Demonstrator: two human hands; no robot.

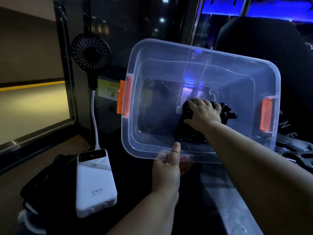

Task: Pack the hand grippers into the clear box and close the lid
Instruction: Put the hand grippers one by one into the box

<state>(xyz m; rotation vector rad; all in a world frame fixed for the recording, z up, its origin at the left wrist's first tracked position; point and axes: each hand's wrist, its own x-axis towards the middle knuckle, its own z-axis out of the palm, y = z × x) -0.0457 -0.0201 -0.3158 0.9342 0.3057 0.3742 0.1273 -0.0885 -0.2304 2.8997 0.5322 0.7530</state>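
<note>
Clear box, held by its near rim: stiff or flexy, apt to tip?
Probably light: the left hand holds the clear box tilted by its near rim. Thin see-through walls likely flex when pinched. The hand grippers under the right hand lie off-centre, so it may twist rightward.

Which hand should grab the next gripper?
Right, probably. The left hand grips the clear box by its near rim, holding it up. The right hand rests on the hand grippers inside, and more dark pieces lie on its side.
</note>
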